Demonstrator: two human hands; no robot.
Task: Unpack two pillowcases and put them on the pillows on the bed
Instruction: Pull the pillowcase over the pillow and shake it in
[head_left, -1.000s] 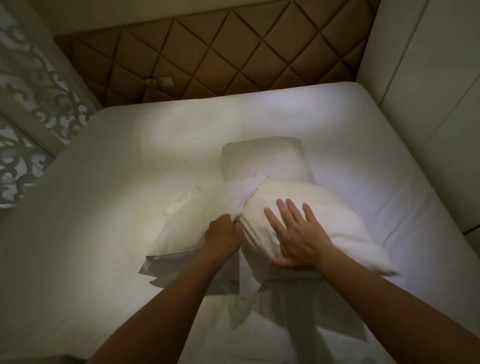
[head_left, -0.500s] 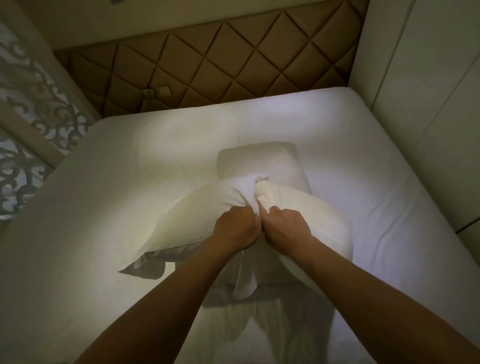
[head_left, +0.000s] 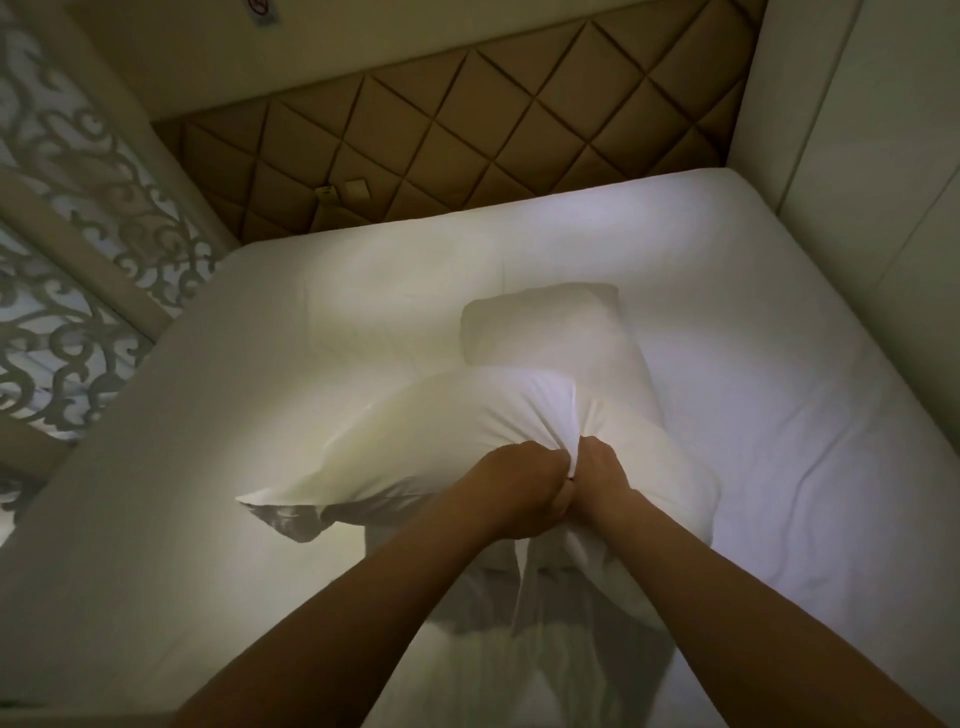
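A white pillow in a white pillowcase (head_left: 441, 431) hangs lifted above the middle of the bed (head_left: 779, 415). My left hand (head_left: 519, 483) and my right hand (head_left: 597, 478) sit side by side, both gripping bunched pillowcase fabric at the near long edge. Loose cloth hangs below my hands. The pillow's left corner points down to the left. Behind it a second pillow (head_left: 550, 327) lies flat on the sheet, its near end hidden by the lifted one.
A brown quilted headboard (head_left: 467, 130) runs along the far end of the bed. A patterned screen (head_left: 78, 260) stands on the left and a white wall panel (head_left: 857, 156) closes the right side.
My right hand left its flat rest on the pillow and took hold of the fabric beside the left hand. Both hands then lifted the pillow up off the sheet.
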